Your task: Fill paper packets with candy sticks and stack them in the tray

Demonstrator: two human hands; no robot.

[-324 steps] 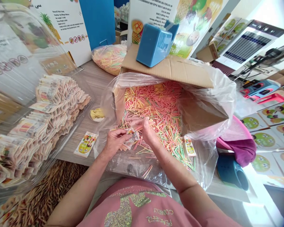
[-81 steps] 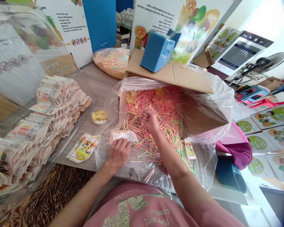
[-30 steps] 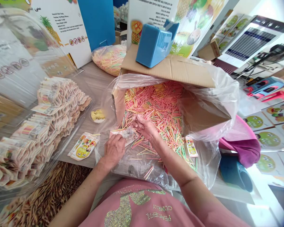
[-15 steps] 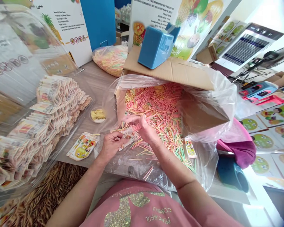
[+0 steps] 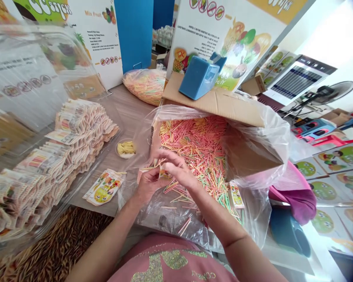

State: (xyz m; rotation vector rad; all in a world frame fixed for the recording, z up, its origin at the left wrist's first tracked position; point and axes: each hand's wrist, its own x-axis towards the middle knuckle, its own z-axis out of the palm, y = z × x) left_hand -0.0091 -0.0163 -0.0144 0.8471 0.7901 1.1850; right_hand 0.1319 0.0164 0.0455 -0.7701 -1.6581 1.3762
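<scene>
My left hand [image 5: 147,185] is closed on a small printed candy packet [image 5: 165,175], just in front of the open carton. My right hand [image 5: 179,169] is at the packet's other side, its thumb on the printed face and its fingers curled over the top. Whether any sticks are between those fingers is hidden. Thin pink, yellow and green candy sticks [image 5: 194,143] fill the carton and spill out towards me. Flat printed packets [image 5: 104,187] lie in a small stack left of my left hand. A small dish [image 5: 126,149] holds yellow bands.
Long stacked rows of packets [image 5: 55,160] lie in clear plastic at left. A blue holder [image 5: 199,76] sits on the carton's flap [image 5: 235,103]. Behind is a bag of sticks [image 5: 145,86]. Another packet [image 5: 235,194] and a pink basket [image 5: 291,188] are at right.
The packet has turned more upright between my hands. My right hand has come down onto it; the pink sticks seen at its fingers are now hidden. The whole view has shifted slightly.
</scene>
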